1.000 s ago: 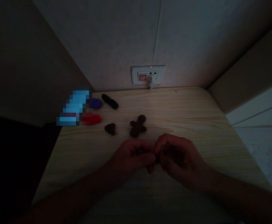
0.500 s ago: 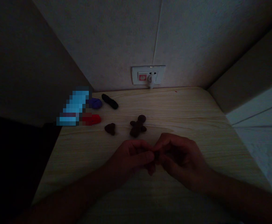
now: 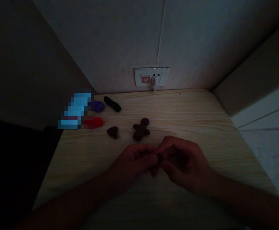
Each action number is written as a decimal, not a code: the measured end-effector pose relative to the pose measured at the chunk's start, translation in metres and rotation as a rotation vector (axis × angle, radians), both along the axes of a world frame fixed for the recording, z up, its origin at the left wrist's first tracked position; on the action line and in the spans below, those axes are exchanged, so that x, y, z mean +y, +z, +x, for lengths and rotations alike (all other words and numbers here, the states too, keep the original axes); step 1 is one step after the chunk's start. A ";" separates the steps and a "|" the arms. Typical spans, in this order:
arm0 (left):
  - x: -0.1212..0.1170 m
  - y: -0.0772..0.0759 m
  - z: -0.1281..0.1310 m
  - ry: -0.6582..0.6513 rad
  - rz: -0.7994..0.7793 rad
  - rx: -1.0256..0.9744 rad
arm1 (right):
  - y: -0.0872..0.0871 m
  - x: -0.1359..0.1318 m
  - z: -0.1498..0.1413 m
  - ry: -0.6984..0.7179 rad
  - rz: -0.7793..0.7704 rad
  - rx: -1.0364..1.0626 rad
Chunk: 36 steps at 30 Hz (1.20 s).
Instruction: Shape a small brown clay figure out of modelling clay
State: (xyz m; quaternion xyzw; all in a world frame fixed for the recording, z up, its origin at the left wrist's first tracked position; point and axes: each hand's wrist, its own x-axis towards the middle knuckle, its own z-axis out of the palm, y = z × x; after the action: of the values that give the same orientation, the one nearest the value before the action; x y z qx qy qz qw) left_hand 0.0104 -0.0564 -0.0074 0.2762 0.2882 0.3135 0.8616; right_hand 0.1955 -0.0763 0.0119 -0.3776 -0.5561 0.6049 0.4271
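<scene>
A small dark brown lump of modelling clay (image 3: 160,157) is pinched between the fingertips of both hands, low over the table. My left hand (image 3: 137,161) grips it from the left, thumb on top. From the right, my right hand (image 3: 188,161) closes thumb and forefinger on it. Fingers cover part of the lump. Just beyond the hands lies a brown clay figure (image 3: 141,130) with a round head, a body and two short arms. A loose brown clay piece (image 3: 112,132) rests to its left.
Farther left are a red clay piece (image 3: 95,122), a purple clay piece (image 3: 98,106) and a black clay roll (image 3: 112,104). A bright pixelated object (image 3: 76,110) sits at the left edge of the wooden table (image 3: 189,108). A socket with a plug (image 3: 154,82) is on the wall behind.
My fingers have shifted slightly around the small lump, and more of it shows between the fingertips. The clay pieces on the table stay where they were.
</scene>
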 end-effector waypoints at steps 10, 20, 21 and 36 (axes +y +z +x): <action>0.000 0.000 0.001 0.014 -0.013 -0.039 | -0.005 0.001 0.002 -0.067 0.135 -0.122; 0.002 -0.001 0.002 0.034 0.025 0.014 | -0.002 0.003 0.000 -0.127 0.129 -0.145; 0.002 0.000 0.002 0.031 0.032 0.024 | -0.002 0.004 0.000 -0.137 0.135 -0.152; 0.002 -0.003 0.000 0.025 0.007 -0.024 | -0.001 0.004 0.000 -0.075 -0.005 -0.032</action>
State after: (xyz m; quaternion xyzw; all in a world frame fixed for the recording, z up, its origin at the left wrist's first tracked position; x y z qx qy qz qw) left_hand 0.0107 -0.0540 -0.0099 0.2718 0.2803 0.3286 0.8600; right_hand 0.1958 -0.0727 0.0109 -0.4087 -0.5468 0.5838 0.4394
